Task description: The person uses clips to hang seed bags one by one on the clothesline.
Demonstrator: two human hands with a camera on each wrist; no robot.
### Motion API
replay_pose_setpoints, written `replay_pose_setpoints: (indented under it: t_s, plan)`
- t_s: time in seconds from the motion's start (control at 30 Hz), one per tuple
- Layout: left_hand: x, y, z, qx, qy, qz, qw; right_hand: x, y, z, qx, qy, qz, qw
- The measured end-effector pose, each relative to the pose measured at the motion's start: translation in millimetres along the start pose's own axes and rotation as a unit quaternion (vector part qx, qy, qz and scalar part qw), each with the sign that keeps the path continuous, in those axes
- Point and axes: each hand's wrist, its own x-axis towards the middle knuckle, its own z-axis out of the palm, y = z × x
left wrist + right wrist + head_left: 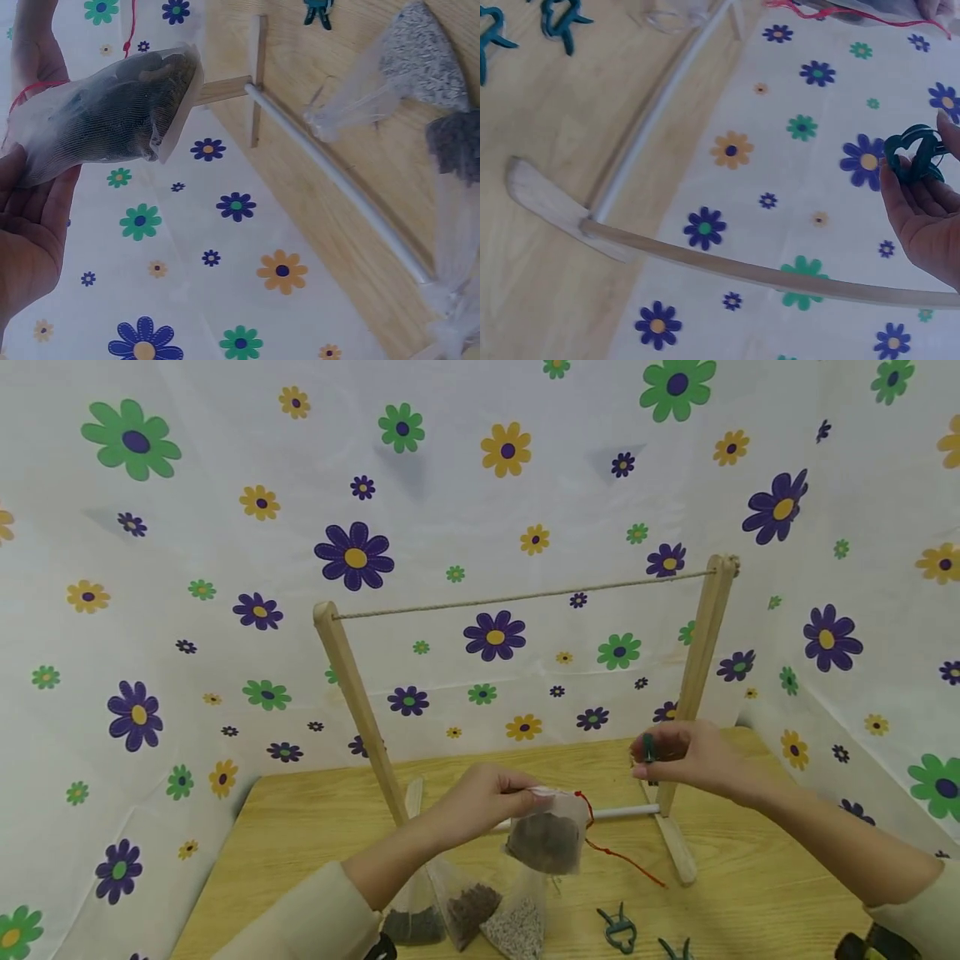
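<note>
My left hand point(487, 797) pinches the top of a white mesh drawstring bag point(551, 839) with dark, stone-like lumps inside. A red cord point(626, 858) trails from the bag's mouth toward the right. The left wrist view shows the same mesh bag point(127, 112) stretched out from the fingers. In my right hand point(693, 760), thumb and fingers pinch a dark green plastic clip point(649, 748). Its heart-shaped loop is plain in the right wrist view, where the green clip point(915, 154) sits between thumb and fingertips. Both hands are above the table, below the level of the rope.
A wooden frame with a rope point(517, 598) strung between two posts point(708, 643) stands on the wooden table point(300, 810). A white bar point(626, 812) joins its feet. Several filled mesh bags point(517, 927) lie front left; green clips point(619, 930) lie at the front. Flowered cloth hangs behind.
</note>
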Motion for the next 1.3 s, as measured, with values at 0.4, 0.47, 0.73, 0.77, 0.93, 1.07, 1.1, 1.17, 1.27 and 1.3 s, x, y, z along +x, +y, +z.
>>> replay_pose_setpoints:
  t_s: [0.4, 0.47, 0.73, 0.77, 0.93, 1.07, 1.1, 1.17, 1.27, 1.3]
  plan:
    - [29.7, 31.8, -10.2, 0.049, 0.05, 0.026, 0.9972, 1.6, -53, -45, -0.031, 0.053, -0.021, 0.9979]
    - [36.7, 38.6, -12.6, 0.052, 0.06, 0.027, 0.9965, 2.3, -61, -52, -0.033, 0.06, -0.025, 0.9973]
    - [66.3, 59.5, -22.6, 0.053, 0.088, 0.03, 0.9943, 8.4, -89, -79, -0.029, 0.094, -0.029, 0.9947]
    - [69.5, 60.7, -23.5, 0.049, 0.092, 0.027, 0.9942, 9.7, -94, -83, -0.026, 0.103, -0.034, 0.9937]
    - [83.5, 67.6, -24.8, 0.047, 0.112, 0.019, 0.9924, 17.1, -114, -99, -0.02, 0.15, -0.064, 0.9864]
    - [96.8, 74.5, -22.4, 0.044, 0.128, 0.023, 0.9905, 25.7, -125, -111, -0.012, 0.176, -0.075, 0.9815]
    - [100.3, 76.3, -21.8, 0.043, 0.134, 0.024, 0.9898, 28.1, -127, -113, -0.013, 0.18, -0.073, 0.9808]
    - [106.9, 80.1, -20.7, 0.04, 0.147, 0.026, 0.988, 32.8, -132, -115, -0.017, 0.187, -0.066, 0.98]
    - [116.3, 86.7, -19.3, 0.029, 0.163, 0.031, 0.9857, 38.8, -136, -117, -0.007, 0.19, -0.054, 0.9803]
    - [119.0, 89.3, -18.9, 0.024, 0.167, 0.033, 0.9851, 40.3, -136, -117, 0.001, 0.191, -0.052, 0.9802]
